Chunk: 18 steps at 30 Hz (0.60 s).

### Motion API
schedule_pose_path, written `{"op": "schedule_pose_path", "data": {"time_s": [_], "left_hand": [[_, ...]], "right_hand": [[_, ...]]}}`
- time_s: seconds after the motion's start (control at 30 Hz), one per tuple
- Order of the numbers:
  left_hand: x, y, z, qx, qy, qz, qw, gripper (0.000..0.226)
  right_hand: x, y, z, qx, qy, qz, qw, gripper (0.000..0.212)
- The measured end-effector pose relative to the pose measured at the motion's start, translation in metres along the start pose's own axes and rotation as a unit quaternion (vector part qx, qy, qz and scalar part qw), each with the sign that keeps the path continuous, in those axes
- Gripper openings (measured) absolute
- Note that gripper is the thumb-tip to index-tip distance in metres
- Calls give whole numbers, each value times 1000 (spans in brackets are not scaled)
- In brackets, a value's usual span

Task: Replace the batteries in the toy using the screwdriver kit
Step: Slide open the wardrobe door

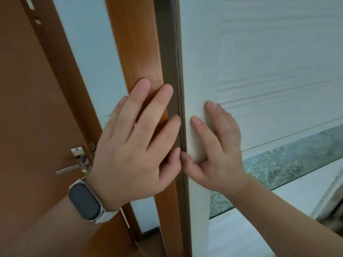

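Your left hand (133, 151): fingers (141, 101) straight, spread, flat on wooden door frame (137, 52). Your right hand (217, 154): fingers straight, pressed on white panel (200, 71) just beside. Thumb tips touch at seam. Watch (84, 201) on left wrist. Where toy lies: cannot tell.

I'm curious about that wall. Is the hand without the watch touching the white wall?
Touching. The head view shows the right hand with its straight fingers lying flat on the white wall and no gap under them, the thumb at the wall's corner edge.

A green speckled ledge (289, 160) runs beside the white wall (278, 62), above pale floor (241, 236).
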<state>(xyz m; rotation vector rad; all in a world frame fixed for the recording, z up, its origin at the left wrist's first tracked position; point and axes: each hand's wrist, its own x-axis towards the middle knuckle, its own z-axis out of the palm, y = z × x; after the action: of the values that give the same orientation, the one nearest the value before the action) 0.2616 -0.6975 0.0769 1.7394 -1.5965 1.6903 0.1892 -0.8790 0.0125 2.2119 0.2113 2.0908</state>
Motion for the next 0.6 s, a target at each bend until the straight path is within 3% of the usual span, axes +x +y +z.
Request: {"op": "schedule_pose_path", "data": {"time_s": [0.6], "left_hand": [[1, 13, -7, 14, -6, -27, 1000, 32]], "right_hand": [[3, 6, -10, -39, -17, 7, 999, 58]]}}
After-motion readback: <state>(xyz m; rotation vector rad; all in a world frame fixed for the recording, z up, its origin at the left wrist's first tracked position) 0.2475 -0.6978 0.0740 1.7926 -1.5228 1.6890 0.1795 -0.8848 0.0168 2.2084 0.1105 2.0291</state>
